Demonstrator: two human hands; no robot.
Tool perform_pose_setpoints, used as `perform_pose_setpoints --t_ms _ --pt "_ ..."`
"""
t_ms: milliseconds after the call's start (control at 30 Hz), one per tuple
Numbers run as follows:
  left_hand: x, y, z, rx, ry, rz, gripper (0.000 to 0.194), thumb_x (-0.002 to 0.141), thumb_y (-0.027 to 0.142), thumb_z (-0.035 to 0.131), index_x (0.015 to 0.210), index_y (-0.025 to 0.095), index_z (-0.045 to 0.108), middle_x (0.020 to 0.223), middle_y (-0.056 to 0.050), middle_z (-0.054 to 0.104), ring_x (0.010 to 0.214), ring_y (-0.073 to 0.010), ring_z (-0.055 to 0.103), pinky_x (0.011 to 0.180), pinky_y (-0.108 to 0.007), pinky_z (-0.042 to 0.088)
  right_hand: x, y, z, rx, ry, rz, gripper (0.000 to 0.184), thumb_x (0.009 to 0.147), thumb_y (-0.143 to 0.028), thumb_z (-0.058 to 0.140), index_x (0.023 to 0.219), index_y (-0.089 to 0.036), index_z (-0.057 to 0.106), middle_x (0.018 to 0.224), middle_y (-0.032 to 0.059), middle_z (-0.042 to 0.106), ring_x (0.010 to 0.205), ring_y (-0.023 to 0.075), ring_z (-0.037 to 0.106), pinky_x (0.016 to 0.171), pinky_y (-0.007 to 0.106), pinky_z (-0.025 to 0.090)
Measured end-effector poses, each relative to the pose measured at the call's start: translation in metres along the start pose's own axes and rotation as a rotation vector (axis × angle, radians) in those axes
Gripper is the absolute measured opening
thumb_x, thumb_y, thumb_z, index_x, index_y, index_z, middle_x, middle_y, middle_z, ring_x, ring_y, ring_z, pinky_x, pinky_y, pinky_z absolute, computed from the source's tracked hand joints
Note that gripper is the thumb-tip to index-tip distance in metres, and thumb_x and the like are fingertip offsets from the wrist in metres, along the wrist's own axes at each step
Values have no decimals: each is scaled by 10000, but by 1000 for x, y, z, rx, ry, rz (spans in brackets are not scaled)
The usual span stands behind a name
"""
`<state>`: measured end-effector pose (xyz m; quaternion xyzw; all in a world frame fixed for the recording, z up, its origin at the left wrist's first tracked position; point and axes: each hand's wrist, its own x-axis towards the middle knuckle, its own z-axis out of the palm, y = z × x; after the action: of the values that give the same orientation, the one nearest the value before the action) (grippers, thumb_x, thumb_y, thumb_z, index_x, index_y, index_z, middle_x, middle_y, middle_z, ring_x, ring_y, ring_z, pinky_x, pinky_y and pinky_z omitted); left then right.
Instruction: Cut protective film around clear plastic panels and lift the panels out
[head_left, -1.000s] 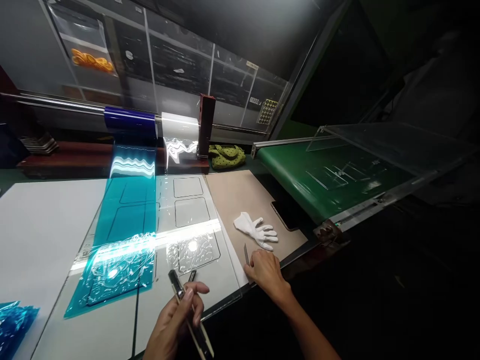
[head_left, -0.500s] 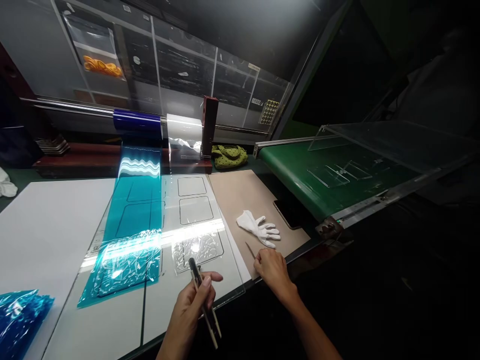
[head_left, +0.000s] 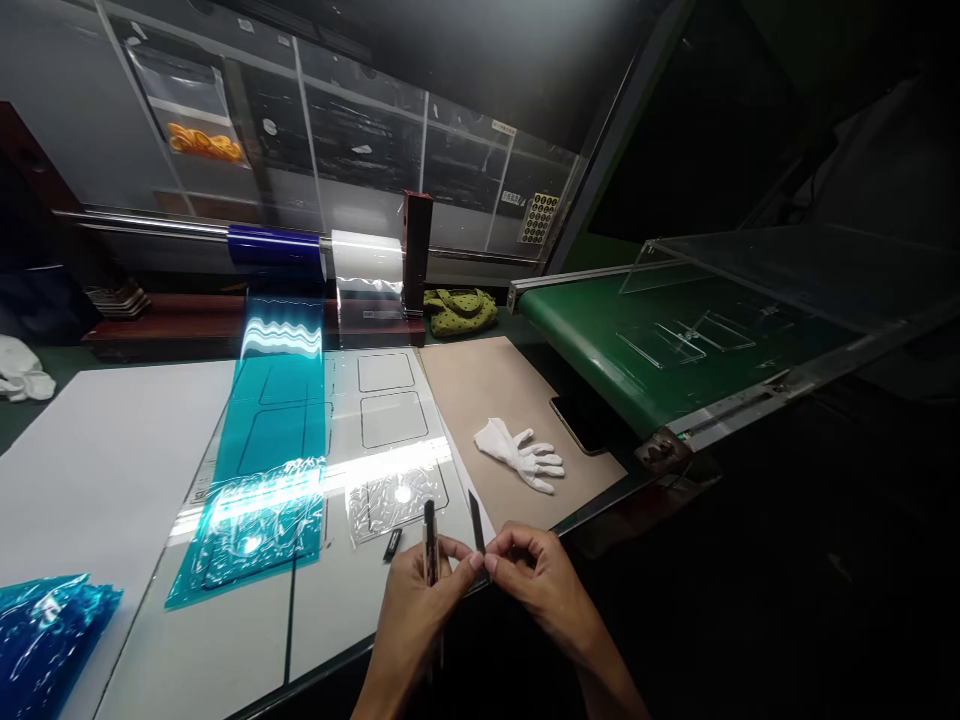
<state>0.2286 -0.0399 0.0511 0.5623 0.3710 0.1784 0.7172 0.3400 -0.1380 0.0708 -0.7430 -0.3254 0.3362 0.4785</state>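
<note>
Over the bench (head_left: 13, 425), blue film (head_left: 274, 430) is spread at centre-left, while at lower centre a slim cutter (head_left: 430, 545) is held in the left grip (head_left: 411, 600) and a dark blade (head_left: 475, 515), apparently separated and unseated, is pinched in the narrow right grip (head_left: 541, 582).

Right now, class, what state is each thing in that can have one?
Left hand: closed on a utility knife
Right hand: pinching a dark blade
White glove: unworn, fingers spread
Smartphone: screen dark
Blue film: partly unrolled, wrinkled near free end
Clear film: partly unrolled, wrinkled near free end
Spotted green bag: crumpled
Conveyor belt: moving or stopped, cannot tell
</note>
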Motion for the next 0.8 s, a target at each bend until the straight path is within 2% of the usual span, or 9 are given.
perform_pose_setpoints --t_ms 100,200,300,433,500,567,667,733,800 --pt "0 0 -1 -27 9 9 378 624 504 738 615 146 615 504 66 325 519 -84 309 525 -227 261 1 -1 4 -145 63 -81 155 779 -282 615 665 -180 638 640 -22 518 539 99 371 506 239 272" --pt "0 -1 -1 -61 16 5 385 621 518 735 671 157 610 498 86 276 494 -74 274 501 -216 246 1 0 5 -164 53 -101 163 788 -270 608 658 -178 648 646 -17 522 555 105 389 513 240 280" --pt "-1 -1 -2 -73 35 -8 403 608 515 749 746 154 634 505 99 236 490 -70 247 497 -216 222 -1 2 3 -29 -9 -53 190 798 -327 619 692 -173 650 628 -29 484 536 93 345 503 237 263" --pt "-3 -1 -3 -91 35 -18 411 586 522 762 684 140 648 486 83 308 500 -78 314 528 -225 265 -2 6 4 104 -93 7 237 800 -387 643 711 -167 641 606 -42 449 538 85 332 511 228 270" --pt "-1 -2 -5 -102 45 -10 392 590 511 764 642 142 644 499 58 392 532 -94 376 563 -234 306 1 10 5 178 -68 16 215 776 -387 683 777 -177 635 619 -51 457 543 81 351 522 218 293" --pt "2 -2 -9 -120 66 -2 366 594 487 773 622 148 640 541 38 464 577 -103 414 602 -234 332 3 15 6 352 -3 40 276 764 -372 706 968 -213 610 718 -45 540 563 80 407 550 210 345" --pt "9 -2 -14 -159 79 -20 357 613 477 767 620 152 620 530 49 451 535 -84 355 554 -226 299 3 24 8 678 65 94 492 736 -313 737 1168 -236 514 1015 24 644 751 109 569 712 234 454" --pt "13 -3 -17 -190 67 -49 365 623 487 756 646 154 609 497 68 402 484 -70 275 494 -227 238 -1 27 12 808 12 116 572 693 -280 778 1189 -197 505 1133 87 646 959 161 616 880 286 453" --pt "16 -4 -17 -219 53 -75 374 618 489 758 665 155 595 489 79 376 472 -64 244 472 -223 201 -6 28 17 848 -56 131 630 678 -283 801 1215 -162 493 1120 122 667 1038 204 626 948 337 438"
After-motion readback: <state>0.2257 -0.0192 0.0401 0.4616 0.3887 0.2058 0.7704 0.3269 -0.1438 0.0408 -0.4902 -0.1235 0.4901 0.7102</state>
